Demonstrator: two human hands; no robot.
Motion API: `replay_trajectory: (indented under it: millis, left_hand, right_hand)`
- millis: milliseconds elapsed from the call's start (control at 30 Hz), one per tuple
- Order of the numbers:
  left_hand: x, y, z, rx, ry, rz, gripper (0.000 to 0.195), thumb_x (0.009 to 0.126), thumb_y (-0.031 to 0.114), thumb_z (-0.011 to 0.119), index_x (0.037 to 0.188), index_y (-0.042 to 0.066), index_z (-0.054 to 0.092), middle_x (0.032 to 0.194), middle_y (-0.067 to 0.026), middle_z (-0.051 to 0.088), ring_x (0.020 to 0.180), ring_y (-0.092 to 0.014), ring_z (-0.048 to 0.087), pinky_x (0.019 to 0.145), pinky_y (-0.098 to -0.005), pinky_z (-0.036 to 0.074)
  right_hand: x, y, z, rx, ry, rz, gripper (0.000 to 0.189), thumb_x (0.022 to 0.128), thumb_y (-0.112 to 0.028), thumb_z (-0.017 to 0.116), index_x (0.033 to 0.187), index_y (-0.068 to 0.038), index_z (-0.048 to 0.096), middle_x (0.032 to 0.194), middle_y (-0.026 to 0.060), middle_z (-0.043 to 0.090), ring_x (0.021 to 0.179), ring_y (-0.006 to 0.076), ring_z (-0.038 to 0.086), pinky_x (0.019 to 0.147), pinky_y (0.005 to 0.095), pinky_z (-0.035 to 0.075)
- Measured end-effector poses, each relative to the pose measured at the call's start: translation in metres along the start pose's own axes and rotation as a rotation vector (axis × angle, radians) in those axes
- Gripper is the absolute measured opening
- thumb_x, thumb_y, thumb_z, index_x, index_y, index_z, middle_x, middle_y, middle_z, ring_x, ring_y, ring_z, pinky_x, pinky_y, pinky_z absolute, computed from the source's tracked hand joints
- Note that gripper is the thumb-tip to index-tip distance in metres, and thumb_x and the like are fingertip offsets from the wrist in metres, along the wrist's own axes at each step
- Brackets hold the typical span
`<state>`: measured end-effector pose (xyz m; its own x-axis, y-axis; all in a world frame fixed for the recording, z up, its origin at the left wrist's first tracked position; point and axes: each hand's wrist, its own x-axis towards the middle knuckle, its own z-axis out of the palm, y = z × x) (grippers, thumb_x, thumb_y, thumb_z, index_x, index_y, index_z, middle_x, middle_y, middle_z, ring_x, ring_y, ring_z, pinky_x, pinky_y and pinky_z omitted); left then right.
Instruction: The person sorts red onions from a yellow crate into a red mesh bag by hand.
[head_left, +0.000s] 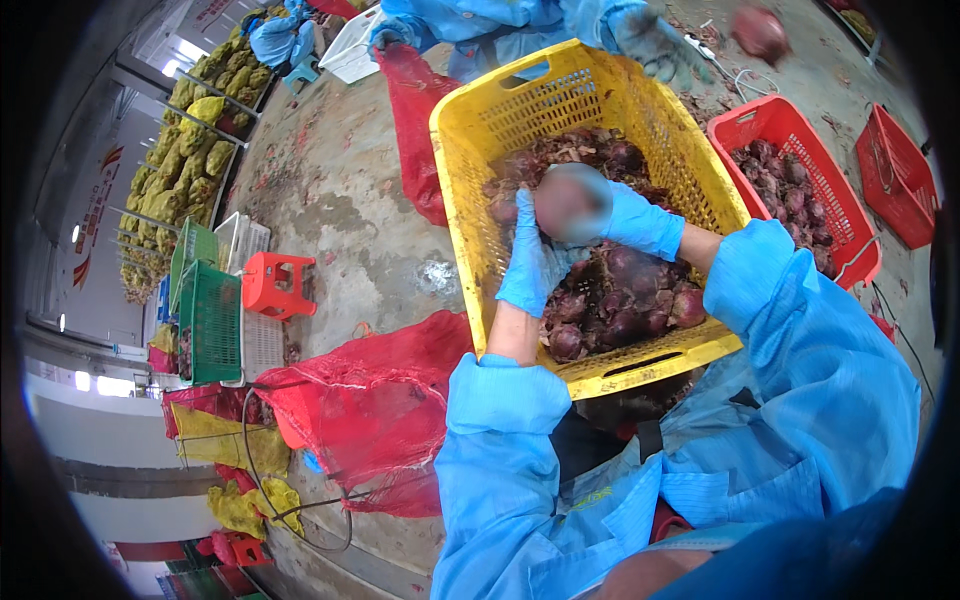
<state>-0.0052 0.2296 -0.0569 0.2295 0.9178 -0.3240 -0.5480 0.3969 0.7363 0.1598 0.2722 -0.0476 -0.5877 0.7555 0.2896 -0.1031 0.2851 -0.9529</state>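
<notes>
Over a yellow plastic crate (720, 341) of red onions (622, 281), my left hand (536, 259) and my right hand (626, 217), both in blue gloves, are close together around a roundish, reddish-brown thing (566, 206). It is blurred, probably an onion. My left palm and fingers lie against its lower left side, with the thumb pointing up. My right fingers are partly hidden behind it. More onions and loose skins lie below in the crate.
A person in blue (487, 19) stands across the crate, one gloved hand at a red mesh bag (412, 120). A red crate of onions (855, 247) stands right; a red mesh sack (375, 405) hangs left. An onion (759, 34) is blurred at upper right.
</notes>
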Motion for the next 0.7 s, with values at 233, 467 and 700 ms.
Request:
replay_trajectory:
  millis: [233,467,700]
  left_hand:
    - [-0.004,-0.005,-0.005,-0.013,-0.186,-0.059,0.077,0.081,0.076,0.037,0.128,0.015,0.046,0.103,-0.0094,0.062,0.075,-0.022,0.064,0.063,-0.0351,0.051]
    - [-0.012,-0.005,-0.004,0.13,-0.088,0.07,0.073,0.08,0.067,0.053,0.126,0.011,0.047,0.105,-0.008,0.06,0.077,-0.018,0.063,0.057,-0.0299,0.049]
    - [-0.021,0.006,0.013,0.273,-0.008,0.208,0.065,0.079,0.063,0.055,0.118,0.011,0.054,0.093,-0.0056,0.062,0.071,-0.015,0.06,0.051,-0.0258,0.047]
  right_hand:
    - [0.004,0.002,0.0,0.002,0.096,0.021,0.049,0.083,-0.023,0.066,0.126,-0.005,0.05,0.123,0.008,0.055,0.111,0.0168,0.052,0.098,0.0333,0.041]
    - [0.011,0.065,-0.015,-0.373,0.001,0.001,0.053,0.084,-0.025,0.065,0.129,-0.006,0.047,0.128,0.0123,0.051,0.117,0.0233,0.05,0.099,0.0355,0.042]
    - [0.01,0.056,-0.019,-0.197,0.018,0.089,0.047,0.085,-0.023,0.065,0.125,-0.003,0.051,0.123,0.0092,0.054,0.11,0.0184,0.052,0.094,0.0333,0.044]
